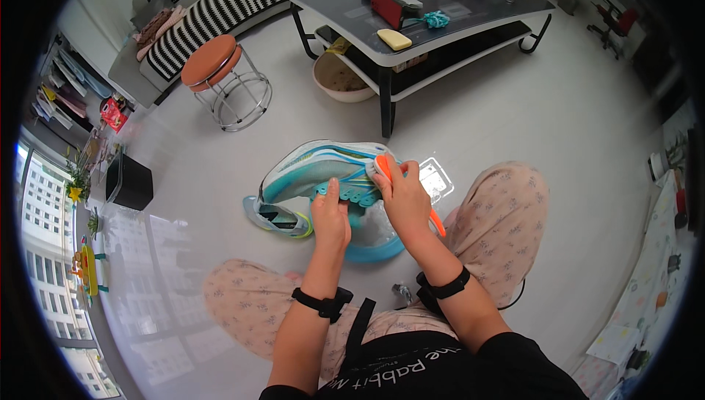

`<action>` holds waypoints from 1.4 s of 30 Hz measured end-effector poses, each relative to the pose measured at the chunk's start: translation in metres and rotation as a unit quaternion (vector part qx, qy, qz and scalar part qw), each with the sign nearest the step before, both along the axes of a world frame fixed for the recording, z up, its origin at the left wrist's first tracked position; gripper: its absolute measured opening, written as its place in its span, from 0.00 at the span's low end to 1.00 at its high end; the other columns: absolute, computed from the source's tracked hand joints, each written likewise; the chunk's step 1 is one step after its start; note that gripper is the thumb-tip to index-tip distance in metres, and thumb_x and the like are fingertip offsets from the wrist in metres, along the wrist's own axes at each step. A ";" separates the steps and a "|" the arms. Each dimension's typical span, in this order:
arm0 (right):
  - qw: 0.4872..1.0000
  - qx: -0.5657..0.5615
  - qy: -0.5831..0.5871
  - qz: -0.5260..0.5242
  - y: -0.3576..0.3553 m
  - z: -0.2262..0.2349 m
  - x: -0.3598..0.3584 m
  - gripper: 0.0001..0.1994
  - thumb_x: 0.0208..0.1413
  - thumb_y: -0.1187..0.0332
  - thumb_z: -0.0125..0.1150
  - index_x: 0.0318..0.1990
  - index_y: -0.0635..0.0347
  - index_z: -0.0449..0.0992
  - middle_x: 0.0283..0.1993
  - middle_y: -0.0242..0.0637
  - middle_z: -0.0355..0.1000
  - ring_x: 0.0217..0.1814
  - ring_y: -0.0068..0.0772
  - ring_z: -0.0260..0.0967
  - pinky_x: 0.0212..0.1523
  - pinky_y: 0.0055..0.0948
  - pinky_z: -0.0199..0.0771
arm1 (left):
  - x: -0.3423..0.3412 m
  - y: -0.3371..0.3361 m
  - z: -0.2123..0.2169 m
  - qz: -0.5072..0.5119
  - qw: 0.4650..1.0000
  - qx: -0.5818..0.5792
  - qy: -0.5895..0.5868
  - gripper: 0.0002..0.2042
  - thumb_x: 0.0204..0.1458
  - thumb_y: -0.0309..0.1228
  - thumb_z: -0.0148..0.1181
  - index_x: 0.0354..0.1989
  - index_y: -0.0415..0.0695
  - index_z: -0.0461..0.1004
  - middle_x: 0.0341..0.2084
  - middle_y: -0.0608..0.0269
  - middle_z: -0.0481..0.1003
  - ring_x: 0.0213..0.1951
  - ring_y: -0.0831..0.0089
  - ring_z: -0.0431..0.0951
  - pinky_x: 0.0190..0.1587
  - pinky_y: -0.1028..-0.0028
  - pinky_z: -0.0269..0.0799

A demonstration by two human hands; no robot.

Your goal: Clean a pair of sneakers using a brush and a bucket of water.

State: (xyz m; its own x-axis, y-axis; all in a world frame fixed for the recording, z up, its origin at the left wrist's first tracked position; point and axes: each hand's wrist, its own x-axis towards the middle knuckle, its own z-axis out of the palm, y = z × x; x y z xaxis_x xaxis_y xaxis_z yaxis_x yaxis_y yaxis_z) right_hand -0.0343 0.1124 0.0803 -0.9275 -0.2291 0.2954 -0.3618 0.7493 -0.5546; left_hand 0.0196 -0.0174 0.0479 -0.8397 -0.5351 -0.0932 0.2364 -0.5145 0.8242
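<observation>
A light grey and teal sneaker [308, 165] with blue stripes is held up over a blue basin [376, 254]. My left hand [332, 218] is closed on its scalloped teal edge, thumb on top. In my right hand [404, 198] is an orange brush [438, 224], gripped with its pale head against the sneaker's upper right side; the bristles are mostly hidden. Whitish suds and water show in the basin below my hands. A grey piece with yellow-green trim [283, 222], seemingly a second shoe, lies left of the basin, partly covered by the sneaker.
My crossed legs frame the basin. Ahead stands a dark-topped coffee table [470, 11] bearing a yellow soap bar [394, 39]; a beige basin [341, 80] sits beneath it. A round orange stool [211, 62] and black bin [130, 182] stand to the left. A floor drain [437, 178] is at the right.
</observation>
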 end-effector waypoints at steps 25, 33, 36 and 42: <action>0.985 -0.033 0.150 0.076 -0.007 -0.014 0.002 0.27 0.54 0.69 0.59 0.63 0.45 0.65 0.47 0.40 0.67 0.44 0.42 0.65 0.42 0.40 0.63 | 0.003 -0.005 0.007 0.039 0.998 0.042 0.030 0.13 0.63 0.29 0.49 0.53 0.37 0.65 0.49 0.56 0.70 0.50 0.66 0.72 0.55 0.65 0.69; 0.994 -0.072 0.052 0.070 -0.026 0.001 -0.005 0.32 0.54 0.73 0.57 0.67 0.45 0.57 0.50 0.44 0.63 0.47 0.48 0.63 0.45 0.44 0.62 | 0.001 0.006 0.003 0.058 0.997 0.022 -0.040 0.09 0.61 0.26 0.50 0.48 0.38 0.67 0.44 0.60 0.72 0.44 0.73 0.72 0.47 0.73 0.69; 0.987 -0.081 0.091 0.105 -0.033 0.016 -0.003 0.31 0.55 0.74 0.55 0.67 0.46 0.57 0.52 0.43 0.63 0.49 0.47 0.63 0.47 0.44 0.60 | 0.002 0.003 0.003 0.053 0.995 -0.036 -0.080 0.10 0.62 0.25 0.50 0.50 0.37 0.66 0.46 0.59 0.71 0.47 0.72 0.71 0.50 0.72 0.69; 0.998 0.025 -0.017 0.057 -0.001 -0.026 0.010 0.33 0.52 0.78 0.54 0.67 0.43 0.60 0.49 0.41 0.65 0.46 0.46 0.62 0.43 0.41 0.58 | 0.001 0.000 0.002 0.086 0.996 0.007 0.005 0.06 0.61 0.24 0.51 0.44 0.37 0.69 0.41 0.62 0.72 0.41 0.76 0.70 0.49 0.75 0.66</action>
State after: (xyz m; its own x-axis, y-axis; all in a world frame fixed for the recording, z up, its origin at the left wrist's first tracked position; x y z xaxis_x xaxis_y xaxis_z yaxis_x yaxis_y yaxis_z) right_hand -0.0244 0.1113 0.0544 -0.9039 -0.3472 0.2499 -0.4278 0.7314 -0.5310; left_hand 0.0207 -0.0175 0.0497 -0.7361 -0.6702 -0.0944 0.3305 -0.4777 0.8140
